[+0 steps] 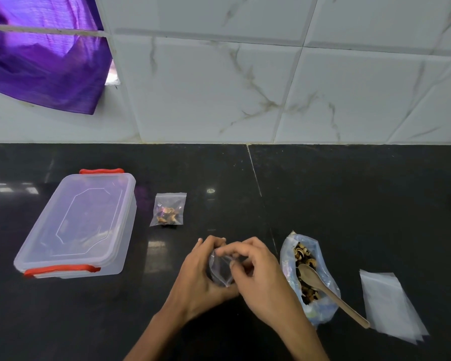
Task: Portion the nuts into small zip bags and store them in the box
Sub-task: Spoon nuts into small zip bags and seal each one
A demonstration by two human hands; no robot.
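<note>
- Head view: both my hands meet low in the middle of the dark surface (349, 194), close together around one small zip bag (220, 272).
- My left hand (202, 276) curls round the bag's left side, fingers bent over its top edge.
- My right hand (255, 280) pinches the bag's upper edge from the right, fingertips curled in toward the left hand's.
- I cannot tell whether this bag has any nuts in it; it looks clear between my fingers.
- Just right of my right hand lies the open nut bag (307, 277), with a wooden spoon (323, 287) resting in it, handle pointing out to the lower right.
- Further right, apart from the nut bag, a stack of empty zip bags (391, 306) lies flat.
- Beyond my hands, a filled zip bag (168, 209) of nuts lies flat.
- Left of that sits the box (78, 225), clear plastic with its lid on and red clips at both ends.
- Behind, a marbled tile wall (271, 74) with purple cloth (42, 58) hanging at upper left.
</note>
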